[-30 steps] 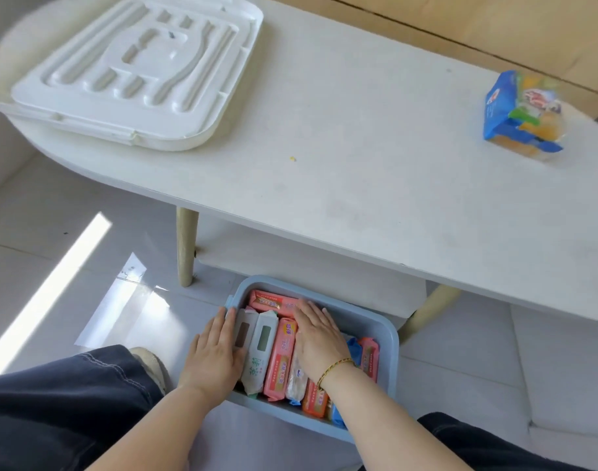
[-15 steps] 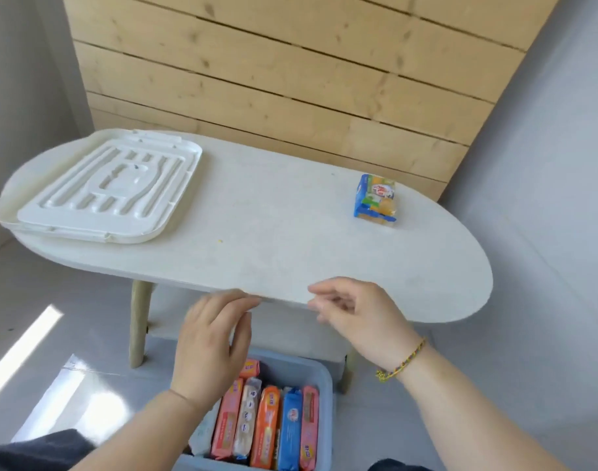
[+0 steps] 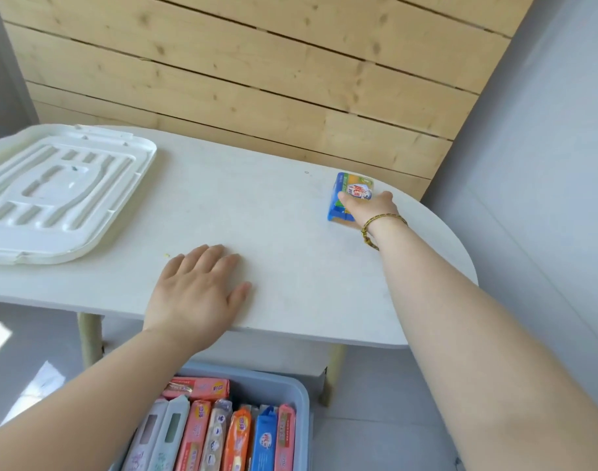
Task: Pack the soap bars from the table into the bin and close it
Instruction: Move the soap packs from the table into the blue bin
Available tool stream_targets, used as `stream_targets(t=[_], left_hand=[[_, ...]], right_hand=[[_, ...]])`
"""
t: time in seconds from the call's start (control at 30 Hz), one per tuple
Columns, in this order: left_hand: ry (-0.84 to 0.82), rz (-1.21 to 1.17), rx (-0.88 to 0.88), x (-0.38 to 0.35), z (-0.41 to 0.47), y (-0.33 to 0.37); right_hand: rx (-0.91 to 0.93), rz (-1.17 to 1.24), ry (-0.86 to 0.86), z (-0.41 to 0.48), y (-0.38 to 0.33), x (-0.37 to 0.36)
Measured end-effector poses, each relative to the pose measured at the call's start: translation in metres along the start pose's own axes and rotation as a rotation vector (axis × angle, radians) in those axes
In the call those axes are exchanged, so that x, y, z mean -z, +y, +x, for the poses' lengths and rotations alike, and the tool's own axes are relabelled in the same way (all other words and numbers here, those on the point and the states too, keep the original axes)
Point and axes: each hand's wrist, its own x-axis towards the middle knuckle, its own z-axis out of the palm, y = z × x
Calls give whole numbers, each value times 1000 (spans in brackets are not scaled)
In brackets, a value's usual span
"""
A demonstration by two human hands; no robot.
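At right end of table (image 3: 291, 232), blue soap pack (image 3: 353, 185) is gripped by right hand (image 3: 372, 209); left hand (image 3: 195, 290) is laid flat at front edge.

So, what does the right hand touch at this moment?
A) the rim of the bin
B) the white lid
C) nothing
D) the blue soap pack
D: the right hand is on the blue soap pack near the right end of the table, while the left hand rests flat on the table.
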Motion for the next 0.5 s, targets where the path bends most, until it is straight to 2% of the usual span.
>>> stream_targets(t=[0.13,0.27,0.5], left_hand=[[-38,41,15,-1,1,-1],[-1,148,2,-7,2,-5],[-22,125,-17,-7,2,-5]], right_hand=[[-106,-28,-16,26,-19,-13],[-165,-222,-45,44,-29,-26],[-74,-210,60,40,-17,-24]])
